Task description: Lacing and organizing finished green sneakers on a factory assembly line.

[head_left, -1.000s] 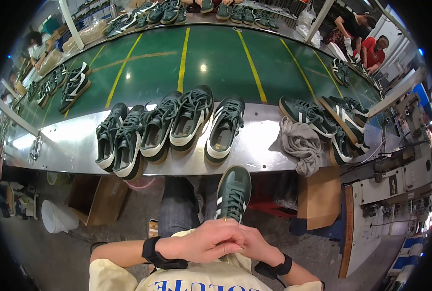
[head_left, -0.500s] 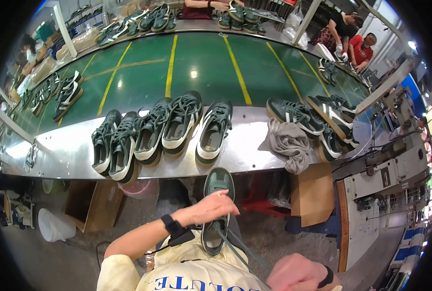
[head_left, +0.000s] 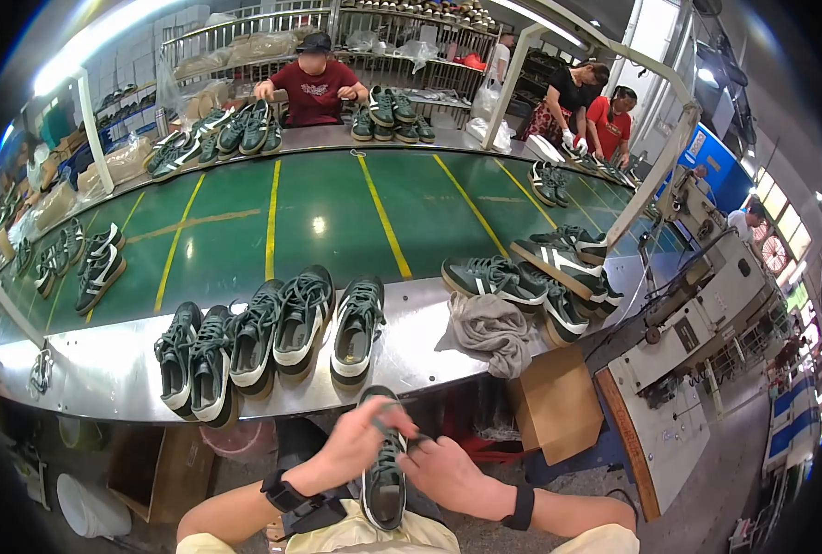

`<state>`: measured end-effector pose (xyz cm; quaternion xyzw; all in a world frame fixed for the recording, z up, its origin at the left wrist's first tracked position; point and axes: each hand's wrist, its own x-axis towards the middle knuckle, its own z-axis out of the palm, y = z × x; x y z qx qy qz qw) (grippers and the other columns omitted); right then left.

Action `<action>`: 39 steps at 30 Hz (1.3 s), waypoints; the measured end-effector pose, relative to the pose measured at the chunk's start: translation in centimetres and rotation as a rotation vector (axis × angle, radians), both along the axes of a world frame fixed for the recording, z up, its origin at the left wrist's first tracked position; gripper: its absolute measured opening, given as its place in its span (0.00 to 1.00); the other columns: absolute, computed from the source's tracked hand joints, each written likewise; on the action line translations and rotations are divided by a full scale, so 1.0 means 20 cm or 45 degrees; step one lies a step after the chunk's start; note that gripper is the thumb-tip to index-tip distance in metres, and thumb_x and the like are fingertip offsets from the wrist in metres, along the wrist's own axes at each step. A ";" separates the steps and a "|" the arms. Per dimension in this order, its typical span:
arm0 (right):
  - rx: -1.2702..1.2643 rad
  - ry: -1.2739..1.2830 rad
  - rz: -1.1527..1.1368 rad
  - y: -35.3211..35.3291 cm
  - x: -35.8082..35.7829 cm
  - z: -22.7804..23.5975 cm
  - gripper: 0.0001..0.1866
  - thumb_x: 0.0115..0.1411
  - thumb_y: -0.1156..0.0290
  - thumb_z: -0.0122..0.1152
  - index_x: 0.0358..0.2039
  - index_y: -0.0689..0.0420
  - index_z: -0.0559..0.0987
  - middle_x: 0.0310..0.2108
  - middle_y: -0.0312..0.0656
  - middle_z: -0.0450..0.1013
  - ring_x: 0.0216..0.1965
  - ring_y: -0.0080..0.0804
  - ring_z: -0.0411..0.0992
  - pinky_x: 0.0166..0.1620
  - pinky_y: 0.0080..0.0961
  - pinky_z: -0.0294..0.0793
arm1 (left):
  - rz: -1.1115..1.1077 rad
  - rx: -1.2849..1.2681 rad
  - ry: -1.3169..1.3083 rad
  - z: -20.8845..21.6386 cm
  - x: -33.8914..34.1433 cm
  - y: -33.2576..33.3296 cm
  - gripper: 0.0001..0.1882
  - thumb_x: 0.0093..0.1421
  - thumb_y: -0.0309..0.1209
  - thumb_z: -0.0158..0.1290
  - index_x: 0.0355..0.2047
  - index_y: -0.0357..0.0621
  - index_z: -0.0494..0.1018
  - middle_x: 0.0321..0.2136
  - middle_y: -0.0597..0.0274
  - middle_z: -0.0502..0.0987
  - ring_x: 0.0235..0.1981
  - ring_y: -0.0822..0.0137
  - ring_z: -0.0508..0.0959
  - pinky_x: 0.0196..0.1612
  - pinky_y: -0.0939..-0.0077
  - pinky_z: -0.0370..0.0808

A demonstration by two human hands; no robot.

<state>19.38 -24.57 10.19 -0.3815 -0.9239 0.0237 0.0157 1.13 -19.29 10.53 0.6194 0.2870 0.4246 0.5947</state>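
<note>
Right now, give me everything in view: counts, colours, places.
Nearest shoe: one, green and white, lower centre
Row shoes: five, green and white, ledge's left
Other shoes: many, mostly green, ledge's right, belt, far side
Cloth: one, grey, ledge's right
Belt: one, green, beyond ledge
Cardboard boxes: two, brown, below ledge
Bucket: one, white, lower left
Tub: one, pink, below ledge
Machine: one, off-white, right
Co-workers: several, varied tops, around belt
Left hand, right hand: two, bare, at laces

Shiny metal desk point(head_left: 406, 346) is holding five dark green sneakers point(head_left: 257, 342) lined up in a row, plus a scrunched-up grey cloth point(head_left: 489, 334) that's lying by a messy sneaker heap point(head_left: 559, 268). Behind it, the yellow-striped green belt point(head_left: 323, 198) is carrying more sneakers point(head_left: 102, 277) at the left.
</note>
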 end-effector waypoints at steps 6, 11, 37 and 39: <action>-1.875 1.541 -0.626 -0.04 0.04 -0.20 0.22 0.58 0.82 0.40 0.53 0.57 0.71 0.40 0.44 0.76 0.29 0.22 0.77 0.32 0.21 0.75 | -0.241 0.130 0.888 -0.54 -0.24 -0.35 0.11 0.66 0.33 0.42 0.34 0.39 0.69 0.26 0.51 0.76 0.28 0.52 0.77 0.32 0.62 0.74; -1.008 0.963 -0.394 -0.02 -0.02 -0.20 0.29 0.55 0.81 0.51 0.59 0.53 0.65 0.43 0.41 0.75 0.35 0.31 0.76 0.30 0.25 0.73 | -0.195 0.240 0.626 -0.38 -0.14 -0.33 0.07 0.62 0.32 0.49 0.32 0.40 0.69 0.23 0.55 0.72 0.27 0.53 0.75 0.30 0.63 0.70; -0.654 1.198 -1.077 0.83 0.10 -0.62 0.34 0.50 0.70 0.53 0.60 0.58 0.60 0.21 0.48 0.72 0.22 0.36 0.73 0.27 0.31 0.72 | 0.719 -0.297 0.441 -0.64 -0.12 0.72 0.35 0.48 0.31 0.55 0.57 0.34 0.59 0.52 0.43 0.65 0.55 0.47 0.64 0.58 0.61 0.61; -0.657 1.395 -1.004 0.95 0.09 -0.67 0.32 0.49 0.75 0.52 0.58 0.59 0.63 0.22 0.41 0.72 0.19 0.26 0.70 0.23 0.25 0.71 | 0.626 -0.533 0.379 -0.68 -0.10 0.81 0.37 0.47 0.30 0.52 0.59 0.35 0.57 0.53 0.44 0.65 0.56 0.48 0.63 0.59 0.61 0.60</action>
